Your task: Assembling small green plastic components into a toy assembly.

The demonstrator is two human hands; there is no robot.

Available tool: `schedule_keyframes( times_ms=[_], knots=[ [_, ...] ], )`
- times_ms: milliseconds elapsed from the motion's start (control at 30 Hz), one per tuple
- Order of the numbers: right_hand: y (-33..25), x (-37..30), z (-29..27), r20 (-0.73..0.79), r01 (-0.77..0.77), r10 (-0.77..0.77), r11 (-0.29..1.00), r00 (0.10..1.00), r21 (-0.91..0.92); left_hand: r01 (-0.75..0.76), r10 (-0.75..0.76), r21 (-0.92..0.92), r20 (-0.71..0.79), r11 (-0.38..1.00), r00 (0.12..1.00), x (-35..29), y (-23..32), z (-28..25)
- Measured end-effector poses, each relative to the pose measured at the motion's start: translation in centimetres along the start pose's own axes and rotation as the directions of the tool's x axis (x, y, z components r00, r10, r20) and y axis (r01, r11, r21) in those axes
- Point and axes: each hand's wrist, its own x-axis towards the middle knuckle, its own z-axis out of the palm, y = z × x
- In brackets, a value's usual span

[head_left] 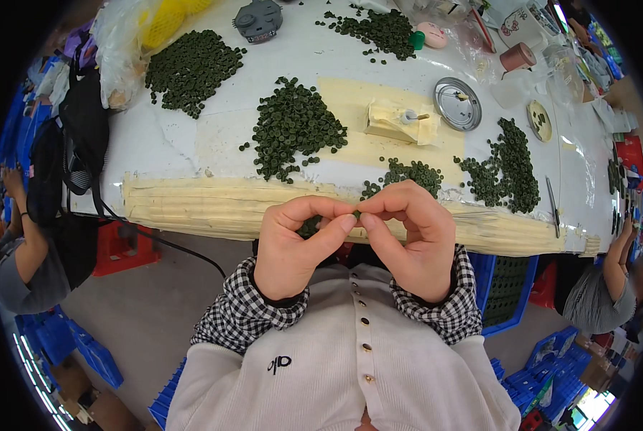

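My left hand (293, 244) and my right hand (410, 237) meet in front of my chest, just over the table's near edge. Both pinch one small dark green piece (357, 214) between thumbs and index fingertips; most of it is covered by the fingers. It resembles the small round green parts in the pile (293, 129) beyond my left hand. A smaller heap of green parts (413, 172) lies right behind my right hand. More green pieces (309, 227) show beneath my left hand, partly hidden by it.
A tape-covered block with a small peg (403, 122) stands mid-table, beside a round metal dish (458, 105). Further green piles (192, 70) lie around. Tweezers (553, 207) rest at right. A blue crate (507, 291) stands below the edge; other people sit at both sides.
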Motion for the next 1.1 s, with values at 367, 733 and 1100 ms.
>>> schedule_keyframes(
  times_ms=[367,733,1100],
  knots=[
    [0.2,0.0,0.1,-0.007,-0.061,0.062,0.998,0.998,0.029,0.049,-0.050,-0.052,-0.020,0.997,0.999,0.1,0.3,0.4],
    [0.0,-0.1,-0.7,0.088,-0.014,0.011,0.999,0.996,0.032,-0.239,0.222,0.203,0.102,0.950,0.970,0.0,-0.3,-0.8],
    [0.3,0.0,-0.7,0.033,0.044,-0.044,0.999,0.998,-0.015,-0.143,0.140,0.046,0.058,0.989,0.988,0.4,-0.7,-0.6]
  ],
)
